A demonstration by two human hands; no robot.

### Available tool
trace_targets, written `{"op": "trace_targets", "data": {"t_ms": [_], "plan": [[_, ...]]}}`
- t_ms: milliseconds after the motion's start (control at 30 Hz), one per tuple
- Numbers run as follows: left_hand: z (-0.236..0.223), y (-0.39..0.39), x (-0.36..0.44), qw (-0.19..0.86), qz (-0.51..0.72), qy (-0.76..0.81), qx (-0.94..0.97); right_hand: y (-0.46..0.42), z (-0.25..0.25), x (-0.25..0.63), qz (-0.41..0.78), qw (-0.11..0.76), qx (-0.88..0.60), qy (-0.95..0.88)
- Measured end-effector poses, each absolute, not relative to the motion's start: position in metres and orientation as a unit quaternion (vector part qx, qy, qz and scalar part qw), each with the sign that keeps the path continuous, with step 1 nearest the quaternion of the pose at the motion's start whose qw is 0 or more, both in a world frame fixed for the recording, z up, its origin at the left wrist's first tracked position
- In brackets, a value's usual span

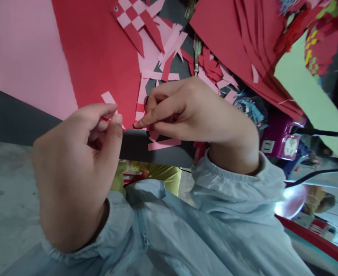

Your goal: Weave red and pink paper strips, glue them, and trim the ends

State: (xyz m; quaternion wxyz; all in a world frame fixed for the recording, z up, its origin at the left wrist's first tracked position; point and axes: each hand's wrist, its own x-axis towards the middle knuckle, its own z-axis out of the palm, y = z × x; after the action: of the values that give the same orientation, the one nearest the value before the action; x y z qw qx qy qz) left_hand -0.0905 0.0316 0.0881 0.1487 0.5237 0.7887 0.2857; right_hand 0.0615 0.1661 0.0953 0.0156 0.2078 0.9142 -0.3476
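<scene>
Thumb and index finger of my left hand are pinched around a narrow pink paper strip, whose far end sticks out past the fingertips. A sliver of red shows beside it. My right hand is at the table's near edge, fingers curled in and the index fingertip down by a bit of red paper. What it grips, if anything, is hidden. Just left of it lies a pink and red striped strip. Both hands are over the lower edge of a large red paper sheet.
A pink sheet lies at the left. A woven red and pink paper fish rests at the back, near scattered paper strips. Red sheets, a green sheet and a purple box with cables are at the right.
</scene>
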Motion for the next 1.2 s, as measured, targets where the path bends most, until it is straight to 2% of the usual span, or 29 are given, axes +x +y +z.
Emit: {"op": "trace_targets", "data": {"t_ms": [100, 167, 267, 400, 533, 633, 700, 900, 1200], "plan": [[0.087, 0.031, -0.091, 0.142, 0.285, 0.783, 0.534, 0.166, 0.099, 0.064, -0.408, -0.029, 0.224, 0.884], [0.085, 0.031, -0.090, 0.150, 0.274, 0.784, 0.537, 0.166, 0.101, 0.066, -0.418, -0.116, 0.258, 0.863], [0.084, 0.034, -0.087, 0.161, 0.248, 0.783, 0.547, 0.167, 0.103, 0.070, -0.359, -0.232, 0.332, 0.841], [0.085, 0.038, -0.081, 0.104, 0.221, 0.774, 0.585, 0.171, 0.099, 0.071, -0.326, -0.284, 0.372, 0.822], [0.084, 0.041, -0.074, 0.087, 0.213, 0.778, 0.585, 0.178, 0.091, 0.068, -0.330, -0.254, 0.384, 0.824], [0.081, 0.042, -0.071, 0.093, 0.220, 0.778, 0.580, 0.180, 0.085, 0.064, -0.307, -0.174, 0.393, 0.849], [0.078, 0.042, -0.070, 0.086, 0.221, 0.785, 0.572, 0.180, 0.080, 0.061, -0.285, -0.151, 0.401, 0.857], [0.074, 0.044, -0.068, 0.062, 0.216, 0.804, 0.551, 0.177, 0.073, 0.057, -0.265, -0.144, 0.362, 0.882], [0.076, 0.045, -0.068, 0.067, 0.214, 0.800, 0.556, 0.171, 0.074, 0.051, -0.323, -0.113, 0.355, 0.870]]}}
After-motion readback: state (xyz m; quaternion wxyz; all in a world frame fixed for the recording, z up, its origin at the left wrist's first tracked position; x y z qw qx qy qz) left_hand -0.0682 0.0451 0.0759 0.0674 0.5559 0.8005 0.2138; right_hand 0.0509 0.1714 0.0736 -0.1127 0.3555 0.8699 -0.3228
